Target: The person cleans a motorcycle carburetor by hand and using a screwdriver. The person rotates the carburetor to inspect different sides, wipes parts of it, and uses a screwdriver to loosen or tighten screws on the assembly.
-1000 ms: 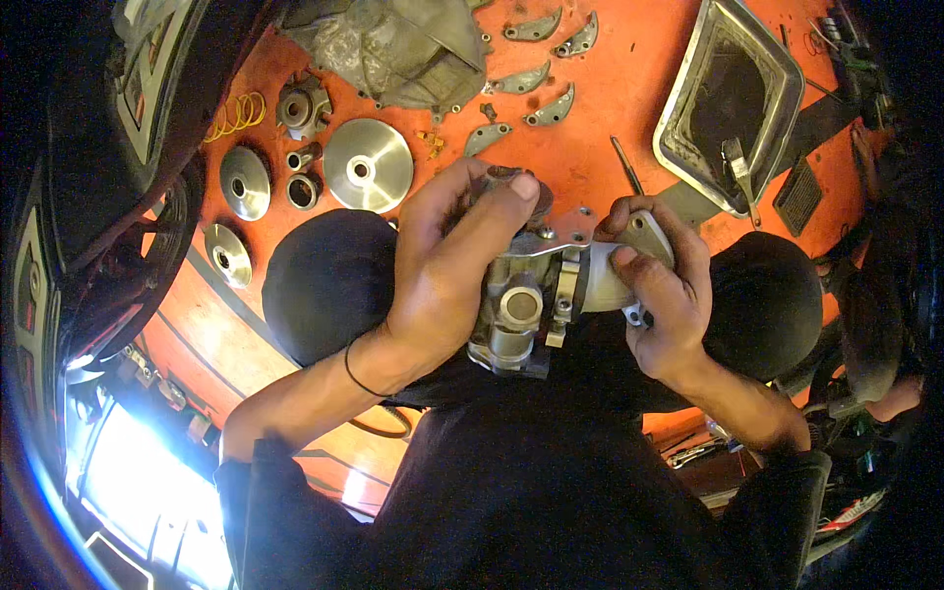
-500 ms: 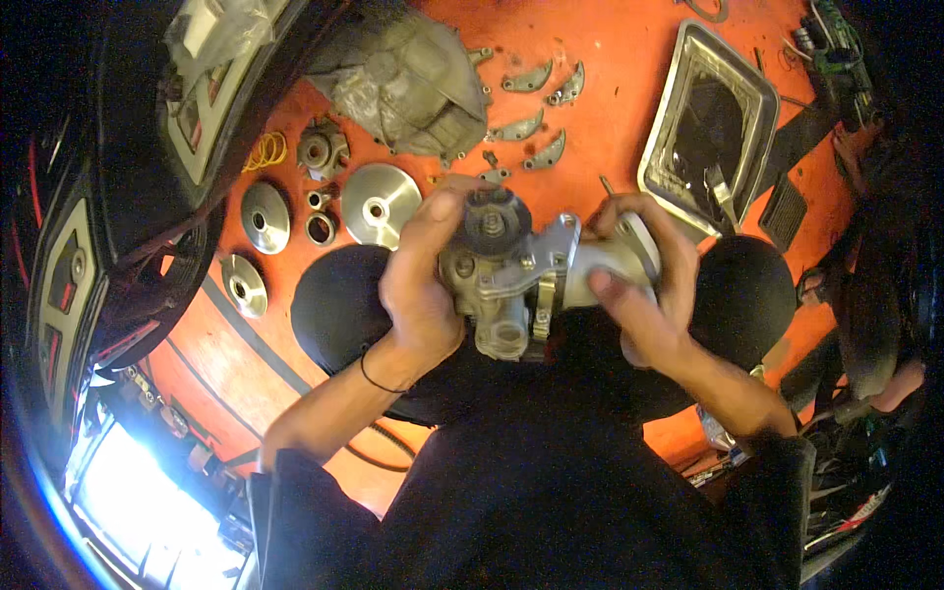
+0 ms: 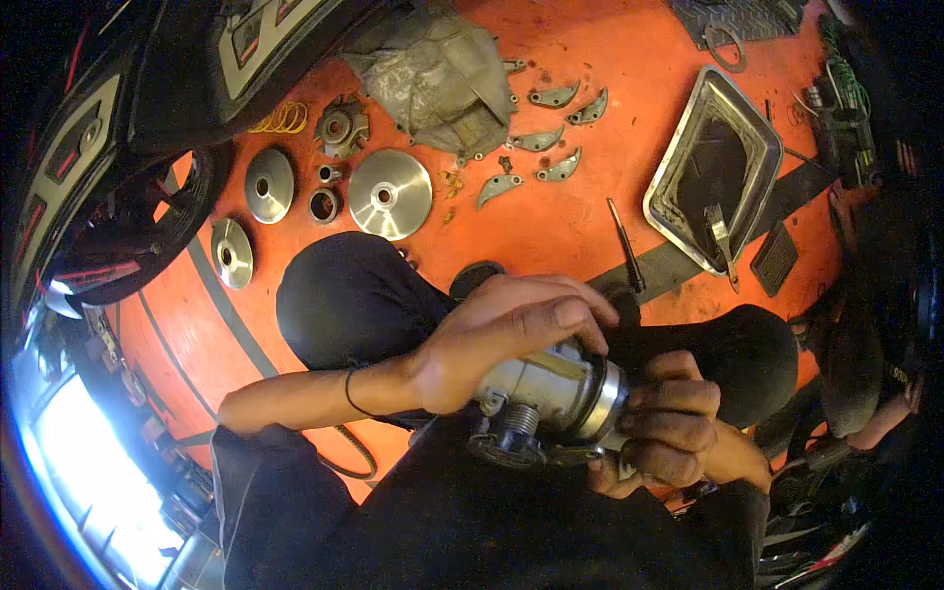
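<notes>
Over my lap I hold a grey metal throttle body (image 3: pixel 539 385) with a shiny ring clamp (image 3: pixel 607 395) around one end. My left hand (image 3: pixel 501 334) lies across its top, thumb and fingers curved over the far side. At the clamped end, my right hand (image 3: pixel 674 423) is closed with bent fingers around the connecting pipe, which it mostly hides. A coiled spring and a round dark part (image 3: pixel 506 447) show on the near side of the body.
On the orange floor lie metal pulley discs (image 3: pixel 390 195), curved clutch shoes (image 3: pixel 559 165), a yellow spring (image 3: pixel 285 118) and a large grey casing (image 3: pixel 433 84). To the right are a black rod-like tool (image 3: pixel 624 246) and a metal tray (image 3: pixel 674 231) with a brush (image 3: pixel 721 241). Motorcycle bodywork (image 3: pixel 187 88) borders the left.
The throttle body has been turned over and brought closer to me, lower in view. My left hand has moved from its side to over its top; my right hand has moved lower.
</notes>
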The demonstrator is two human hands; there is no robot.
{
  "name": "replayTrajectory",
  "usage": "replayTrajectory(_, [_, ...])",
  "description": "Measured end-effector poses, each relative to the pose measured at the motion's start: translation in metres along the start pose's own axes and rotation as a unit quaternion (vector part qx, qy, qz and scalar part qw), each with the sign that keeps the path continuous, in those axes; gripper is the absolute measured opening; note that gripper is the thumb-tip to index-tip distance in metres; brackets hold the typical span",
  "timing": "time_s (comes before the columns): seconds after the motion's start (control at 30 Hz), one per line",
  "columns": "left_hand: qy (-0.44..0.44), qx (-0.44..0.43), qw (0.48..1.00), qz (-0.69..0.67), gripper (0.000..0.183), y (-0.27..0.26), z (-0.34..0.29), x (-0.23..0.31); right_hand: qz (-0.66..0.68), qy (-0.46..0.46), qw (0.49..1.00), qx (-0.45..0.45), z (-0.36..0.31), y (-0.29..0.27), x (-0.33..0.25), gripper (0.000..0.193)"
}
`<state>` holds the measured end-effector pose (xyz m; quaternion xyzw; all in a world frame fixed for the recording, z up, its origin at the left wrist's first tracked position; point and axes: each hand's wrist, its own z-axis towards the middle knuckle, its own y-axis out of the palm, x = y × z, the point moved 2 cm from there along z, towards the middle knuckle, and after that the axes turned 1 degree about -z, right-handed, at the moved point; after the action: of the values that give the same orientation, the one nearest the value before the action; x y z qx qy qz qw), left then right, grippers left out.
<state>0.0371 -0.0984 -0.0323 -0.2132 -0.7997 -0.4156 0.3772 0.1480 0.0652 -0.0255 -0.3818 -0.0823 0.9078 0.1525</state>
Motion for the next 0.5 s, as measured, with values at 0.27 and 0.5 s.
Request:
replayTrajectory(0.27, [0.275,-0.147,0.931,0.188,0.047,0.003,-0.001,-0.008,-0.011,-0.084,0.996,-0.027,-0.013,-0.006,-0.013,0.016])
replayTrajectory(0.5, [0.249,-0.167,0.947,0.118,0.046,0.004,-0.002,-0.011,0.023,-0.113,0.993,0.001,-0.012,-0.004,-0.003,0.006])
